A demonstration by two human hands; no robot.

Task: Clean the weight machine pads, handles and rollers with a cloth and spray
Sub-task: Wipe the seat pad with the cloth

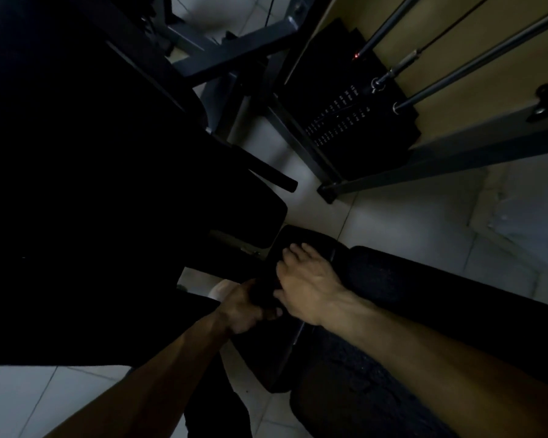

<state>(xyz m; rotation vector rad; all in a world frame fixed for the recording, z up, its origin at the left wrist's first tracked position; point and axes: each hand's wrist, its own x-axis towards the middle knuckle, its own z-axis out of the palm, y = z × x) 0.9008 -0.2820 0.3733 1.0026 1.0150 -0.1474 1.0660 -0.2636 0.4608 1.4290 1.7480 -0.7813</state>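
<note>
Dim room, pale tiled floor, weight stack by the tan wall; the left hand clenches a dark bundle, perhaps the cloth. The right hand lies flat, grip released, on the black pad.

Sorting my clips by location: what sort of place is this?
Most likely a gym or home workout room: a numbered weight stack on guide rods, foam rollers, and a steel machine frame standing on a tiled floor.
</note>
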